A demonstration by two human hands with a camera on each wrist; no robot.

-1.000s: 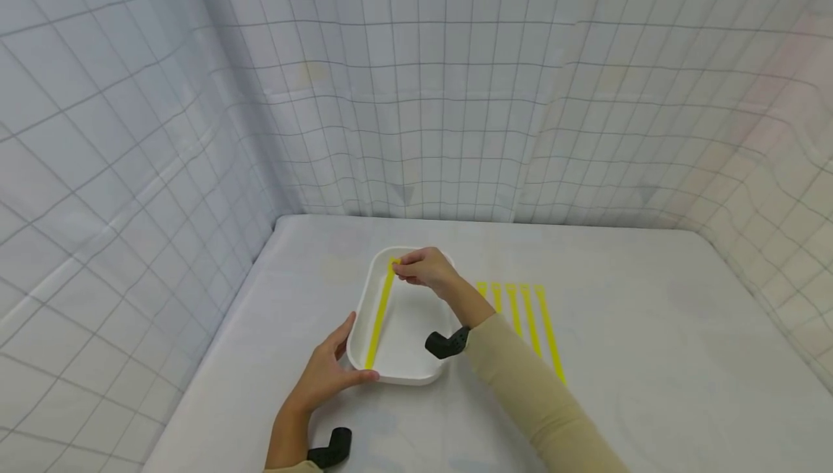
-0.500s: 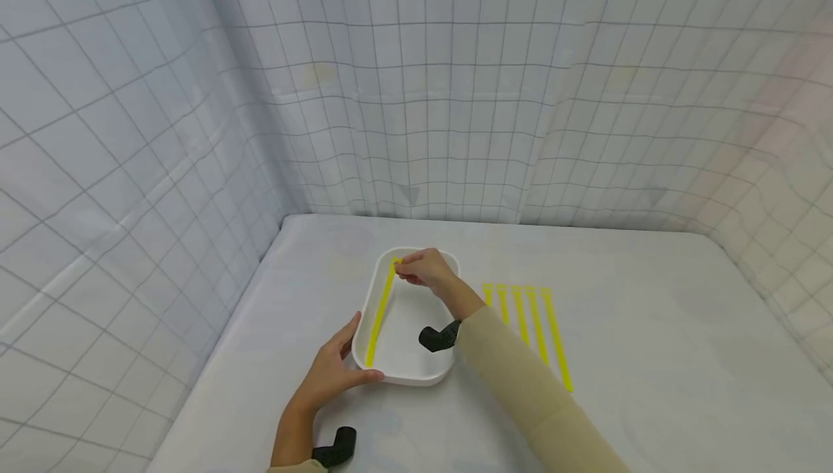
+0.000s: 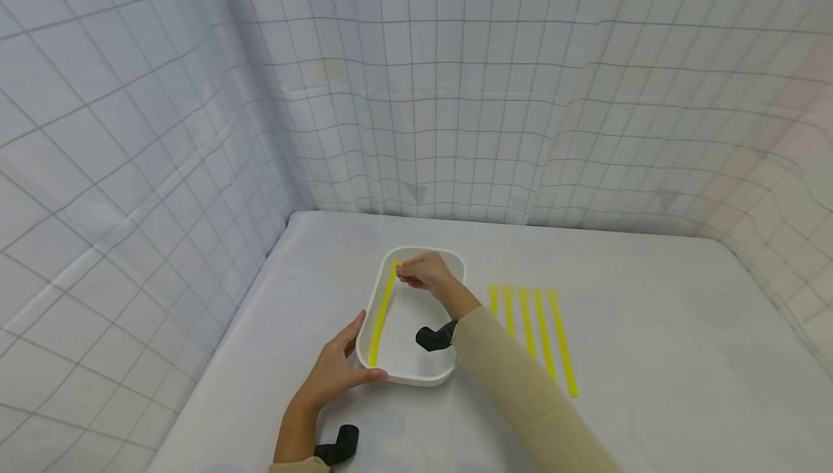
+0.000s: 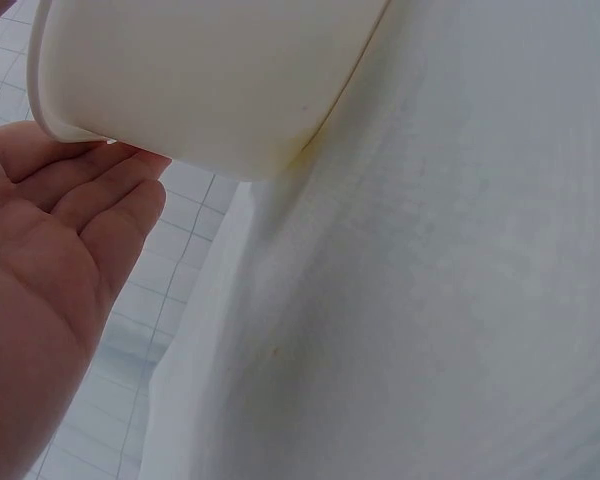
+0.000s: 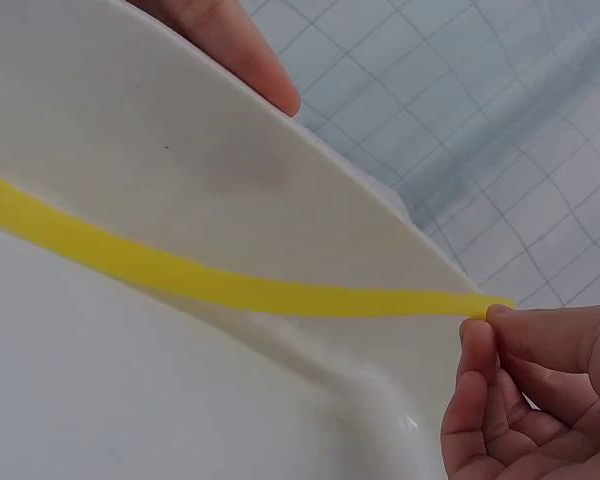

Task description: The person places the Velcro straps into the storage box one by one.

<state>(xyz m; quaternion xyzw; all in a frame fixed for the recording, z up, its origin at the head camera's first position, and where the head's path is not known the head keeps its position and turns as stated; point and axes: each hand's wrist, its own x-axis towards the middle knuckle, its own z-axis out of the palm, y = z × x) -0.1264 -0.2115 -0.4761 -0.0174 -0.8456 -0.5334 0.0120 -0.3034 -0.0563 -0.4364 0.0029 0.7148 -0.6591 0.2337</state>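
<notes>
A white tray (image 3: 416,328) with raised walls and rounded corners stands on the white-covered table. Along its left side lies a flat yellow strip (image 3: 382,317), which bends slightly upward at its far end. Thumb and fingers of my right hand (image 3: 426,272) pinch that far end; the right wrist view shows the strip (image 5: 230,288) held close to the tray wall. My left hand (image 3: 335,372) rests at the near left corner of the tray, its fingers extended along the outer wall and its thumb on the near rim. In the left wrist view those fingers (image 4: 110,200) touch the rim from outside.
To the right of the tray, several more yellow strips (image 3: 544,335) lie side by side on the table, partly hidden by the right sleeve (image 3: 514,379). Gridded white curtains (image 3: 455,97) enclose the table at the back and sides.
The head view has shifted slightly, so the scene sits a little further right. The right hand keeps the strip's far end pinched and has lowered slightly; the left hand stays at the tray corner.
</notes>
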